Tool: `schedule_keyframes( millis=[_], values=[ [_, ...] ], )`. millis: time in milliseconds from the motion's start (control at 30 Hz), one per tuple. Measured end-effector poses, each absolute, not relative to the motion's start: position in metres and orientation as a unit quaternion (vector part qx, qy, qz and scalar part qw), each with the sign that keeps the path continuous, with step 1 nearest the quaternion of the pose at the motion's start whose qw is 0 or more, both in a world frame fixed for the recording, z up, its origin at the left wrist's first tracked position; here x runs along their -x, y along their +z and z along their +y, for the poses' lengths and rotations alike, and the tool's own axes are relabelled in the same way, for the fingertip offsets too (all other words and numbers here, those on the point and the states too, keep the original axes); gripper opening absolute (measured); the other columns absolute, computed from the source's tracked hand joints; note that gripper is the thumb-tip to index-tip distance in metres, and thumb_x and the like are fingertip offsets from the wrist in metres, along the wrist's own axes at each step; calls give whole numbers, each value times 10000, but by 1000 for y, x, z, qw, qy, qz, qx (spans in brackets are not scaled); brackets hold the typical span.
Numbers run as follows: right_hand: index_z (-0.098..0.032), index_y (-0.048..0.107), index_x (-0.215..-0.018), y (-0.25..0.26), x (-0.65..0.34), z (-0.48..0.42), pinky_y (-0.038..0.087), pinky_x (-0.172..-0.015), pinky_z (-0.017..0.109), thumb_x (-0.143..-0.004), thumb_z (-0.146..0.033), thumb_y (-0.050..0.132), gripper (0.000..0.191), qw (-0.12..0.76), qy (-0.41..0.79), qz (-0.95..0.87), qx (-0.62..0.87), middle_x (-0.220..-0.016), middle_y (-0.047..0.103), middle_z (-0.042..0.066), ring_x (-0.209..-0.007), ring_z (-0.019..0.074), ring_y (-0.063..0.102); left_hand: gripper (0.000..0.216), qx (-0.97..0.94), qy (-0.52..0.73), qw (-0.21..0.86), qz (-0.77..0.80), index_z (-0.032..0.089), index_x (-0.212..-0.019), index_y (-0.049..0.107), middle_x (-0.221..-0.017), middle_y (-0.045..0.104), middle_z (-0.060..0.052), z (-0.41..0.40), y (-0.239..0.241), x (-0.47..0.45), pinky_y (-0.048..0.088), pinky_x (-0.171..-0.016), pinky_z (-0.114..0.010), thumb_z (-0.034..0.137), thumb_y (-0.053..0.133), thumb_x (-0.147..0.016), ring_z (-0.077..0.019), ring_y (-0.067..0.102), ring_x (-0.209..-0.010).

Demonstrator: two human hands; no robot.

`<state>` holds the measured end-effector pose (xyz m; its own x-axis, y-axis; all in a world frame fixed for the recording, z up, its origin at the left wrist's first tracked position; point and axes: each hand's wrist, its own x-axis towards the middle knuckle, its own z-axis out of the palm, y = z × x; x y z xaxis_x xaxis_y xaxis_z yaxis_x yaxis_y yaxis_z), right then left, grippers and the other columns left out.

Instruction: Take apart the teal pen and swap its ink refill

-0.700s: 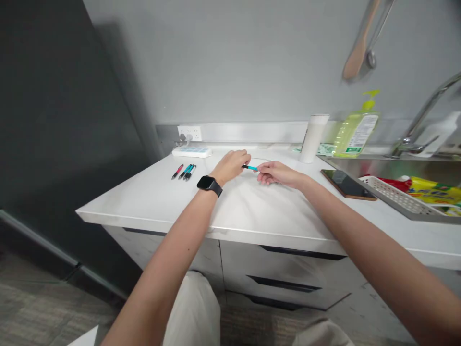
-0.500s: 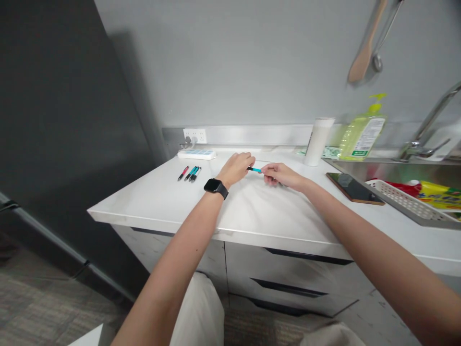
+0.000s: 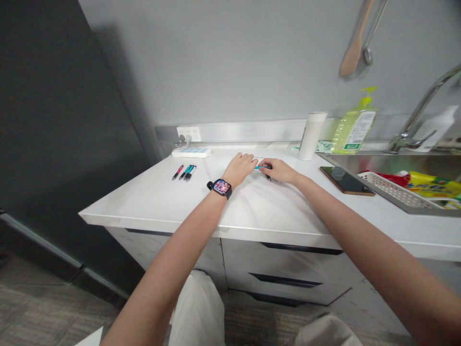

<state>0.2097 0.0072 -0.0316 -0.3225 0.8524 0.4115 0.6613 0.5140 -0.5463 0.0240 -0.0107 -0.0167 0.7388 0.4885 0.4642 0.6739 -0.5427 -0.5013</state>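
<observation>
A teal and black pen [image 3: 261, 167] spans the gap between my two hands above the white counter [image 3: 144, 197]. My left hand [image 3: 239, 169] is closed at the pen's teal end, its fingertips partly hidden behind the knuckles. At the dark end, my right hand [image 3: 280, 170] pinches the pen between thumb and fingers. Just below the right fingers shows the dark tip of another pen [image 3: 268, 177]; whether it is held or lies on the counter I cannot tell. Left of my hands, several pens lie side by side, among them a red pen [image 3: 177, 172] and a white pen [image 3: 190, 173].
A power strip [image 3: 191, 153] lies by the wall at the back left. To the right stand a white bottle [image 3: 312, 136] and a green soap bottle [image 3: 355, 127]. A phone [image 3: 345, 180] lies beside the sink, near a white basket [image 3: 396, 190].
The pen's dark end is now at my right hand, where before it was at my left. My left wrist has rotated and the watch screen has lit up.
</observation>
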Motion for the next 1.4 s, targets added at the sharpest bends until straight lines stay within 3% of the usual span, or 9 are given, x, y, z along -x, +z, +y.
schedule_keyframes(
  millis=[300, 500, 767, 900, 1000, 1200, 1400],
  values=[
    [-161, 648, -723, -31, -208, 9, 366, -494, 192, -816, -216, 566, 136, 383, 243, -763, 461, -550, 589, -13, -461, 75, 473, 241, 863, -159, 311, -366, 122, -1029, 534, -1000, 607, -136, -10, -13, -20, 337, -789, -364, 32, 397, -853, -236, 560, -944],
    [-162, 671, -756, -32, -210, 12, 374, -506, 198, -761, -169, 606, 66, 384, 252, -773, 437, -553, 586, -22, -468, 76, 470, 226, 872, -150, 280, -372, 104, -1023, 559, -978, 622, -140, -9, -15, -21, 355, -812, -369, 52, 440, -838, -246, 582, -931],
    [-169, 700, -757, -28, -212, 10, 411, -595, 229, -782, -185, 558, 146, 373, 185, -792, 446, -604, 620, -5, -534, 98, 499, 193, 875, -173, 211, -400, 122, -960, 602, -933, 655, -122, -10, -14, -20, 381, -819, -352, 76, 470, -827, -241, 597, -918],
    [-178, 699, -766, -28, -214, 12, 444, -678, 254, -690, -77, 601, 160, 401, 121, -792, 445, -768, 660, 23, -642, 123, 557, 211, 877, -174, 175, -413, 136, -967, 616, -951, 669, -116, -6, -18, -21, 404, -769, -331, 113, 443, -850, -233, 609, -893],
    [-179, 696, -793, -28, -215, 11, 454, -721, 273, -698, -89, 597, 163, 406, 82, -798, 438, -833, 660, 36, -713, 144, 580, 242, 879, -174, 160, -414, 149, -1002, 611, -971, 674, -106, -5, -19, -22, 415, -751, -319, 117, 419, -858, -226, 615, -889],
    [-179, 689, -876, -29, -212, 7, 462, -758, 295, -779, -177, 536, 182, 376, 79, -812, 438, -814, 665, 33, -742, 155, 587, 265, 885, -187, 156, -397, 145, -1062, 573, -1054, 644, -104, -9, -17, -20, 420, -827, -318, 106, 419, -850, -212, 601, -953],
    [-188, 675, -802, -31, -212, 13, 461, -767, 308, -720, -161, 599, 114, 387, 85, -817, 419, -863, 654, 37, -770, 160, 586, 192, 900, -218, 87, -367, 161, -1016, 565, -983, 634, -77, 0, -15, -11, 424, -837, -329, 176, 524, -829, -196, 592, -912]
  ],
)
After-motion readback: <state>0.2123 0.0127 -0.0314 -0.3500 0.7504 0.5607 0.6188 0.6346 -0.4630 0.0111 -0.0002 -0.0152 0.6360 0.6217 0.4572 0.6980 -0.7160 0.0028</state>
